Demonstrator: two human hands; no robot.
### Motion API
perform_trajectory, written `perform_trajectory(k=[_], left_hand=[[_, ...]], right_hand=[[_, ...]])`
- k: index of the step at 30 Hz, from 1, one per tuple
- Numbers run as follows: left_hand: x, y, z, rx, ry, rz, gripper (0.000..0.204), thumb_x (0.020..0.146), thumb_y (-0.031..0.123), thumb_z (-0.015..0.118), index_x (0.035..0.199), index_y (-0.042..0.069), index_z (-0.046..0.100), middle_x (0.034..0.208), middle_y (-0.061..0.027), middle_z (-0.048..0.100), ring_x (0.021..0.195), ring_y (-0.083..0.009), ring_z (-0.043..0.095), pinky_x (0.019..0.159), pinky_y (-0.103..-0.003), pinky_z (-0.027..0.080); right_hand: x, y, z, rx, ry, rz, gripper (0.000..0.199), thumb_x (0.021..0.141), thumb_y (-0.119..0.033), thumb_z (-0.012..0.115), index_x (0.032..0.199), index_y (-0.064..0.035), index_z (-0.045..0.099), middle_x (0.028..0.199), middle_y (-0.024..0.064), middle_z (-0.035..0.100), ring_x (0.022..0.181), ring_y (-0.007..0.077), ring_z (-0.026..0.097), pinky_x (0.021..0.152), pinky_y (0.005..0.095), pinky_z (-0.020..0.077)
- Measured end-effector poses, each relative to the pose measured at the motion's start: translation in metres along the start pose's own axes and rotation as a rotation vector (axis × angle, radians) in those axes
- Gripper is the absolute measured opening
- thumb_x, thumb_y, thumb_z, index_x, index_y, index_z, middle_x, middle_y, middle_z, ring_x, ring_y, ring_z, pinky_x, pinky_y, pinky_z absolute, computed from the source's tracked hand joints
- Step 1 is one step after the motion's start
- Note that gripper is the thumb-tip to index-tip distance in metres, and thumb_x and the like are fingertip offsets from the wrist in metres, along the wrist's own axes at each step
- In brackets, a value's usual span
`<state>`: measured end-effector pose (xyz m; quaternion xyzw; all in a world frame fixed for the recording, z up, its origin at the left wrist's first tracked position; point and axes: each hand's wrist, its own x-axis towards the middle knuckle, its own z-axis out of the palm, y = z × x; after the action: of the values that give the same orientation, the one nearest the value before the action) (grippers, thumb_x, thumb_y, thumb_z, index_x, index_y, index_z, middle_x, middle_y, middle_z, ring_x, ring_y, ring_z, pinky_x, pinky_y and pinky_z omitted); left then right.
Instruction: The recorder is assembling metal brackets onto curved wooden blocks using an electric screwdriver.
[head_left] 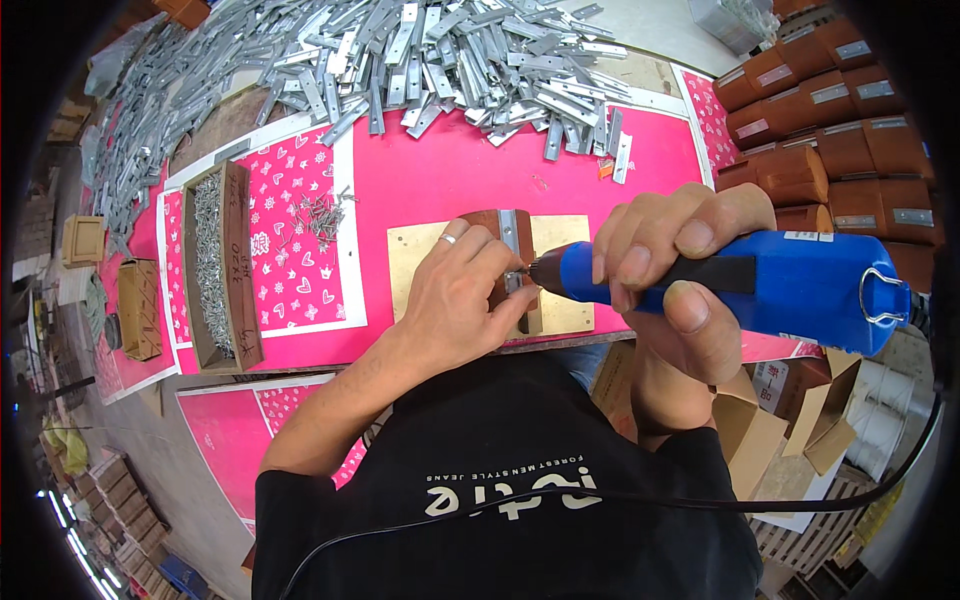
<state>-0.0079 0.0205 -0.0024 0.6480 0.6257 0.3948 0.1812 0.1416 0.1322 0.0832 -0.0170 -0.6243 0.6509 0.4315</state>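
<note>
My right hand point(675, 270) grips a blue electric screwdriver point(800, 285) that lies sideways, its dark nose pointing left. The driver's tip reaches a metal strip point(509, 232) lying along a reddish-brown wooden block point(482, 218). Over that block rests my left hand point(455, 295), a ring on one finger. Its thumb and forefinger close in around the driver's tip and steady the block; whether they also pinch a screw is too small to tell. Under the block is a pale wooden board point(567, 317) on the pink tabletop point(450, 165).
A large heap of metal strips point(400, 60) covers the far side. To the left stand a wooden tray point(247, 290) of screws and a small loose screw pile point(322, 218). Brown blocks with metal plates point(830, 140) are stacked at right. Cardboard boxes point(750, 425) sit lower right; a black cable point(800, 503) crosses my front.
</note>
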Motion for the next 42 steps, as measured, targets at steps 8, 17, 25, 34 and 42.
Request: perform_trajectory(k=[8, 17, 25, 34, 42], left_hand=[[-0.002, -0.004, 0.004, 0.002, 0.056, 0.031, 0.025, 0.066, 0.009, 0.075, 0.083, 0.004, 0.058, 0.077, -0.0105, 0.046, 0.073, -0.0297, 0.045, 0.063, -0.04, 0.038], [-0.004, -0.007, 0.006, 0.003, 0.073, 0.061, 0.024, 0.066, 0.007, 0.073, 0.082, 0.004, 0.056, 0.076, -0.0105, 0.046, 0.073, -0.0298, 0.045, 0.064, -0.041, 0.037], [-0.009, -0.015, -0.01, -0.146, 0.017, -0.057, 0.081, 0.058, 0.028, 0.085, 0.125, 0.002, 0.048, 0.106, -0.018, 0.049, 0.102, -0.0368, 0.048, 0.089, -0.045, 0.041], [-0.012, -0.027, -0.026, -0.105, -0.242, -0.143, 0.105, 0.055, 0.021, 0.083, 0.144, 0.008, 0.03, 0.136, -0.022, 0.038, 0.127, -0.0409, 0.035, 0.105, -0.05, 0.031], [-0.013, 0.009, -0.025, 0.348, -0.13, -0.04, 0.096, 0.053, 0.024, 0.084, 0.137, 0.007, 0.04, 0.118, -0.0208, 0.042, 0.108, -0.0391, 0.042, 0.092, -0.051, 0.036]], right_hand=[[0.005, 0.007, 0.006, -0.004, 0.012, 0.062, 0.029, 0.083, -0.016, 0.066, 0.101, -0.008, 0.045, 0.075, 0.0073, 0.057, 0.058, 0.016, 0.053, 0.059, 0.033, 0.0475], [0.004, 0.012, 0.009, 0.003, -0.02, 0.085, 0.032, 0.082, -0.018, 0.069, 0.101, -0.0073, 0.046, 0.075, 0.0071, 0.057, 0.058, 0.0163, 0.054, 0.058, 0.0326, 0.0476], [0.026, 0.018, -0.023, 0.475, -0.416, 0.034, 0.035, 0.07, -0.006, 0.074, 0.099, -0.0029, 0.055, 0.084, 0.0156, 0.064, 0.065, 0.0192, 0.061, 0.057, 0.0283, 0.0502], [-0.008, -0.003, -0.046, 0.308, -0.13, -0.123, 0.032, 0.076, -0.012, 0.066, 0.102, -0.0059, 0.049, 0.09, 0.0131, 0.061, 0.062, 0.0195, 0.057, 0.066, 0.0355, 0.0505], [-0.043, 0.018, -0.036, 0.107, 0.132, 0.042, 0.031, 0.071, -0.002, 0.065, 0.098, -0.0006, 0.049, 0.084, 0.0177, 0.061, 0.071, 0.0209, 0.061, 0.063, 0.0295, 0.0513]])
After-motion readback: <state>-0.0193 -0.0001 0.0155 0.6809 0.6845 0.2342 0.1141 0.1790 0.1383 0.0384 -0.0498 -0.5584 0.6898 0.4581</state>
